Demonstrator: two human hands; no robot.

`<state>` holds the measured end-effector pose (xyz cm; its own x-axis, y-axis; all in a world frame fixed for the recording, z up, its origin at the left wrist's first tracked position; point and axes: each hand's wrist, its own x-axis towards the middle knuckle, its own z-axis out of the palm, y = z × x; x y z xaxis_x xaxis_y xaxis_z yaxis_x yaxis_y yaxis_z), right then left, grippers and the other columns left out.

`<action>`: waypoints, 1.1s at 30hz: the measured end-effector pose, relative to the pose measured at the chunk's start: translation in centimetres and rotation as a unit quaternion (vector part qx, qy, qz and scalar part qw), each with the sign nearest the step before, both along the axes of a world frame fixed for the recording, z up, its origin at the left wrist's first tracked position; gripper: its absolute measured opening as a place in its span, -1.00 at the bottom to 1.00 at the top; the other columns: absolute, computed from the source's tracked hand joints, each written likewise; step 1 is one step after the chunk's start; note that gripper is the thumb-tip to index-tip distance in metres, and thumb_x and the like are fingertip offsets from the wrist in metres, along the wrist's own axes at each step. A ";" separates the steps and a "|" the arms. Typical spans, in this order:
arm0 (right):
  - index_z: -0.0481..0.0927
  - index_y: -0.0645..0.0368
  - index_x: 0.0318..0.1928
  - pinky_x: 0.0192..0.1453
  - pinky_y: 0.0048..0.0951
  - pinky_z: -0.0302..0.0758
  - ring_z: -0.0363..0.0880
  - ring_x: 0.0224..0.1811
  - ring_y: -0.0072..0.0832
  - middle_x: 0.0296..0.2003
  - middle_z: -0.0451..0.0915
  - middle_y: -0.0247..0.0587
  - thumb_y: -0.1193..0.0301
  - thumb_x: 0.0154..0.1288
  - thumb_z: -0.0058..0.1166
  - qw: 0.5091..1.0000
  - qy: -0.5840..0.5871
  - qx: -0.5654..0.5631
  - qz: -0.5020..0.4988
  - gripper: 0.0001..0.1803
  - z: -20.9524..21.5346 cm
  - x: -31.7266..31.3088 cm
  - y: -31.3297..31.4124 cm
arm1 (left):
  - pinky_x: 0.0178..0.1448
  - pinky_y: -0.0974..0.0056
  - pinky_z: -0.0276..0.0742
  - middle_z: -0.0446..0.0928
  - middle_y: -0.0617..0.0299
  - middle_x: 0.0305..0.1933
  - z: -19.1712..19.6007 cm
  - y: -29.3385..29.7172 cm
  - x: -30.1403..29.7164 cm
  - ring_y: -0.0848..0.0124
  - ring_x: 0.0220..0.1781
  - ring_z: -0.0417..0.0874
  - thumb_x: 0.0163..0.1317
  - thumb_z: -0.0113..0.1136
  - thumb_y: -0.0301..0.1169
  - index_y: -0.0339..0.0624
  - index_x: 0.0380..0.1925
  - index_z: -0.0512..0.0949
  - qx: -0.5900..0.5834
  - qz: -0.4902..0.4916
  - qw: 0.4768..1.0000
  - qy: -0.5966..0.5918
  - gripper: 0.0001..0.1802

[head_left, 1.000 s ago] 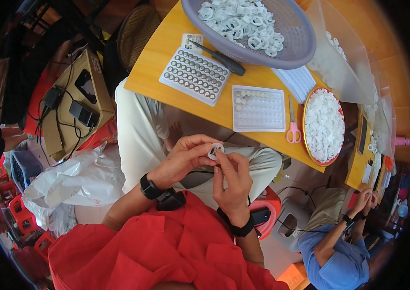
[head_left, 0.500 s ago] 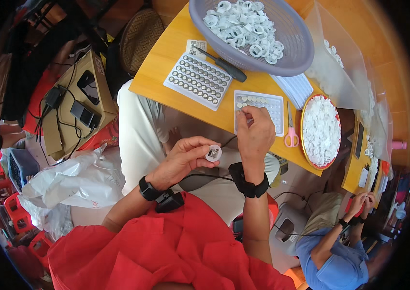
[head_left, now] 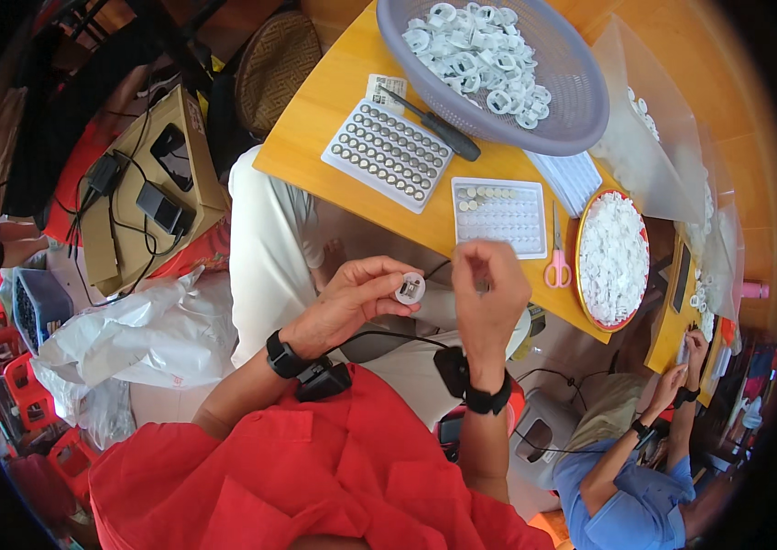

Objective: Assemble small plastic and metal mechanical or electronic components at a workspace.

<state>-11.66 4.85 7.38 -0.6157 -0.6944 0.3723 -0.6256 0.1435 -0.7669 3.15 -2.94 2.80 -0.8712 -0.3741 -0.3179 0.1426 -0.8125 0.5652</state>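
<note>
Between the thumb and fingers of my left hand (head_left: 361,291) is a small round white plastic housing (head_left: 410,289), its open face up with metal contacts inside. My right hand (head_left: 491,280) is over the table's near edge, to the right of the housing and apart from it. Its fingers are pinched together; whatever they hold is hidden. Just beyond it lies a white plastic tray (head_left: 526,240) with a few button cells in its far rows. A fuller tray of button cells (head_left: 388,151) lies to its left.
A screwdriver (head_left: 448,136) lies behind the trays, under a grey basket (head_left: 581,119) of white rings. Pink-handled scissors (head_left: 557,270) and a red-rimmed dish (head_left: 581,298) of small white parts are at the right. A co-worker in blue (head_left: 631,490) sits lower right.
My right hand has drawn back from the near button-cell tray toward me, fingers pinched. My left hand still holds the housing in about the same place. The co-worker's hands have shifted.
</note>
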 end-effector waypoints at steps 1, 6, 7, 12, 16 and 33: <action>0.50 0.25 -0.40 -0.44 -0.47 0.42 0.49 -0.51 -0.40 -0.47 0.49 -0.18 0.70 -0.01 0.06 0.999 -0.020 0.009 0.026 -0.86 0.2 0.6 0.7 | -0.08 0.38 0.59 0.53 0.11 -0.16 -0.2 0.0 -0.1 0.37 -0.19 0.62 0.29 -0.02 -0.39 -0.36 -0.06 0.44 0.000 0.001 1.000 0.005 -0.70; 0.51 0.24 -0.39 -0.41 -0.49 0.44 0.50 -0.49 -0.43 -0.47 0.51 -0.22 0.70 -0.02 0.09 0.995 -0.079 0.005 0.054 -0.84 -0.7 2.9 2.3 | -0.07 0.39 0.58 0.52 0.12 -0.11 -0.4 0.2 -0.5 0.43 -0.15 0.59 0.29 -0.02 -0.39 -0.34 -0.06 0.45 -0.012 0.003 1.000 -0.001 -0.71; 0.51 0.23 -0.38 -0.40 -0.47 0.44 0.50 -0.48 -0.40 -0.46 0.51 -0.21 0.71 -0.04 0.09 0.996 -0.075 -0.002 0.046 -0.83 -0.9 3.0 2.3 | -0.07 0.39 0.58 0.52 0.13 -0.10 -0.3 0.2 -0.6 0.45 -0.13 0.58 0.29 -0.01 -0.39 -0.33 -0.07 0.45 -0.015 -0.002 1.000 -0.005 -0.72; 0.51 0.22 -0.35 -0.39 -0.40 0.43 0.49 -0.45 -0.29 -0.42 0.52 -0.18 0.73 -0.10 0.10 0.998 0.010 -0.014 0.054 -0.76 -1.9 2.9 2.5 | -0.06 0.38 0.58 0.51 0.17 -0.09 0.0 0.4 -0.7 0.47 -0.10 0.56 0.29 0.00 -0.39 -0.30 -0.07 0.47 -0.038 -0.009 0.999 -0.016 -0.73; 0.50 0.21 -0.32 -0.40 -0.35 0.41 0.47 -0.43 -0.24 -0.42 0.52 -0.17 0.72 -0.11 0.11 0.995 0.062 -0.015 0.081 -0.73 -1.9 2.8 2.5 | -0.06 0.38 0.57 0.51 0.18 -0.09 0.4 0.5 -0.8 0.49 -0.11 0.56 0.28 0.00 -0.41 -0.29 -0.08 0.48 -0.065 -0.008 0.997 -0.039 -0.74; 0.45 0.23 -0.38 -0.42 -0.33 0.38 0.44 -0.46 -0.20 -0.49 0.48 -0.15 0.71 -0.05 0.08 0.992 -0.005 0.019 0.126 -0.81 -2.0 2.5 2.7 | -0.10 0.42 0.56 0.53 0.19 -0.15 0.3 0.6 -0.7 0.51 -0.17 0.56 0.25 0.07 -0.39 -0.33 -0.12 0.51 -0.117 -0.016 0.989 -0.088 -0.73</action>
